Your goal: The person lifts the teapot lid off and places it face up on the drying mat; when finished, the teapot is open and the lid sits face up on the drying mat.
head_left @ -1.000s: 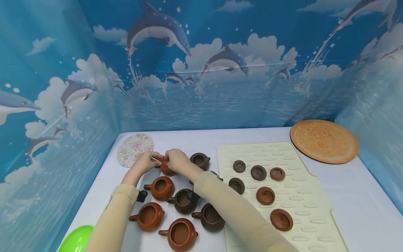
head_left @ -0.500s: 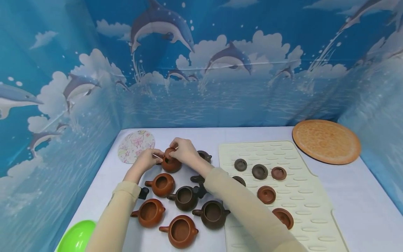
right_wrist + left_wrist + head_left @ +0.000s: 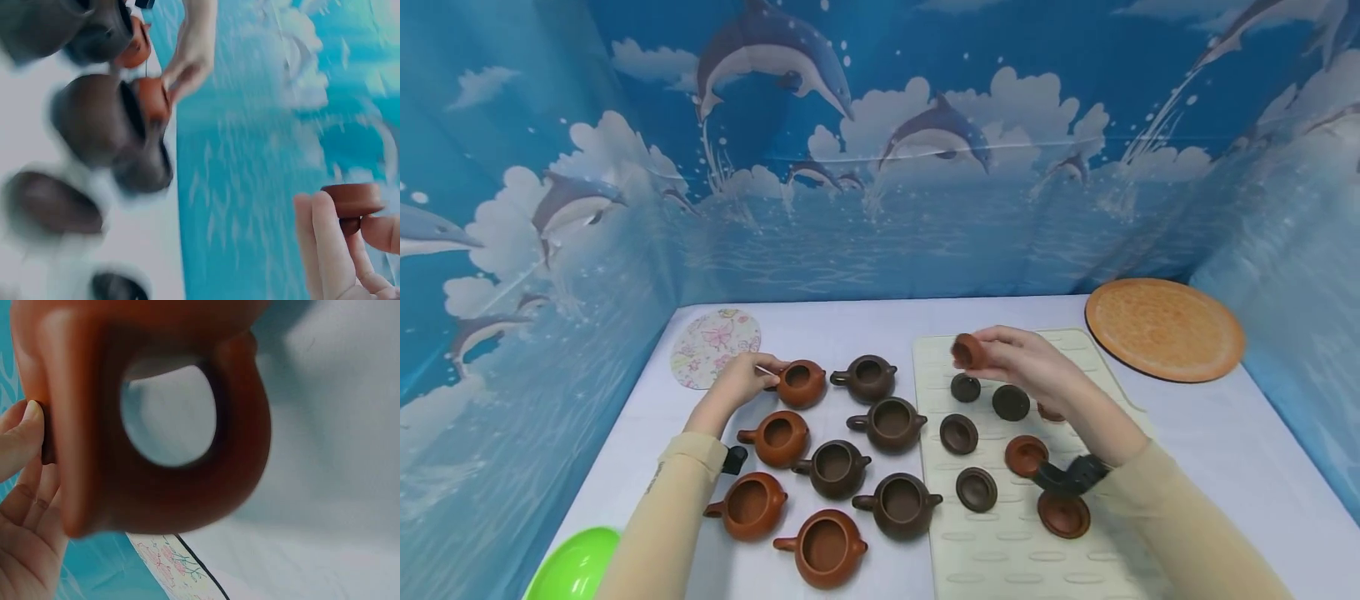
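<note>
At the back left, my left hand (image 3: 743, 385) pinches the handle of a small orange-brown clay teapot (image 3: 802, 384), lidless and upright on the cloth. A second teapot's handle (image 3: 250, 456) fills much of the left wrist view, in front of the thumb and fingers (image 3: 22, 447). My right hand (image 3: 1026, 360) is raised over the far end of the cream mat (image 3: 1030, 550), holding a reddish-brown teapot lid (image 3: 970, 352) tipped so its hollow underside faces left. The right wrist view shows the lid (image 3: 353, 199) with its knob between thumb and fingers.
Several lidless teapots, orange-brown (image 3: 824, 548) and dark brown (image 3: 901, 504), stand between the arms. Dark lids (image 3: 976, 489) and reddish lids (image 3: 1063, 514) lie on the mat. Around are a floral disc (image 3: 715, 346), a round orange board (image 3: 1165, 329) and a green bowl (image 3: 576, 562).
The right hand has lifted the reddish-brown lid off the orange-brown teapot and carried it right, over the mat. The left hand has stayed at the teapot's handle.
</note>
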`<state>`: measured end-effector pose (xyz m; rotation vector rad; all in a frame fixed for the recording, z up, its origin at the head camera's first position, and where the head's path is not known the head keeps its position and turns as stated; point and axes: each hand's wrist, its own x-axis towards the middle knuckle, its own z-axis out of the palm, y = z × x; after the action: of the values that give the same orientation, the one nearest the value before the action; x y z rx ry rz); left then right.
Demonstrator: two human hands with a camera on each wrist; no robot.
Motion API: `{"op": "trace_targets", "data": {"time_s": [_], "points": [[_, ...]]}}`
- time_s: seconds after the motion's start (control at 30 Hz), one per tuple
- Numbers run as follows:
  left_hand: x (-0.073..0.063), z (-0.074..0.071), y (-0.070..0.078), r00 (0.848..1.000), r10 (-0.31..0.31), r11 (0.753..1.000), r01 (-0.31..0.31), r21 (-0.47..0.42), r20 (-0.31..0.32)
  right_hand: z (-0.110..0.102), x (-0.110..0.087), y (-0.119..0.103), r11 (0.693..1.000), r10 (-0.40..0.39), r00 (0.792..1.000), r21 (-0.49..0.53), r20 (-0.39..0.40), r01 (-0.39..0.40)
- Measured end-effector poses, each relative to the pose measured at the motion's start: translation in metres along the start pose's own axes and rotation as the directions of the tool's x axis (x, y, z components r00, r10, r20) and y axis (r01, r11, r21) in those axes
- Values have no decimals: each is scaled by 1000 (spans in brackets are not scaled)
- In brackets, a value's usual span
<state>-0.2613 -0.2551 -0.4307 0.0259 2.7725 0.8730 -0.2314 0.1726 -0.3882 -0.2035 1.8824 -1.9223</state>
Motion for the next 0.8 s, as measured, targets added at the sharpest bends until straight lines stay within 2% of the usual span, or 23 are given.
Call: {"op": "trace_targets", "data": {"time_s": [0.1,0.2,0.3,0.4,0.47,0.57,0.67,0.77,0.8], "points": [[-1,-1,0,1000,7,1000,-7,0,5,-39,-35,19,995,19,1000,101,0,-18],[-1,-1,1,1000,7,1000,-7,-3,13,-67,-65,42,982,29,999,183,25,-34],[-1,0,1,1000,5,1000,-5,-10,19,-82,-85,65,985,65,998,162,2,-65],[-1,-2,0,1000,4,1000,-4,-13,13,-86,-95,81,992,125,990,-5,-68,-126],[-1,-2,0,1000,-4,1000,4,-20,11,-85,-100,90,972,169,977,-144,-130,-188],[-2,-1,1,1000,-9,1000,9,-13,13,-82,-106,97,916,207,958,-305,-201,-262],[-2,-1,1,1000,-19,1000,19,-6,12,-80,-111,100,852,179,952,-446,-247,-276],[-2,0,2,1000,-22,1000,22,-6,12,-78,-112,101,784,153,948,-550,-281,-289],[-2,0,2,1000,-18,1000,19,-7,11,-78,-112,102,770,155,944,-562,-291,-300]]}}
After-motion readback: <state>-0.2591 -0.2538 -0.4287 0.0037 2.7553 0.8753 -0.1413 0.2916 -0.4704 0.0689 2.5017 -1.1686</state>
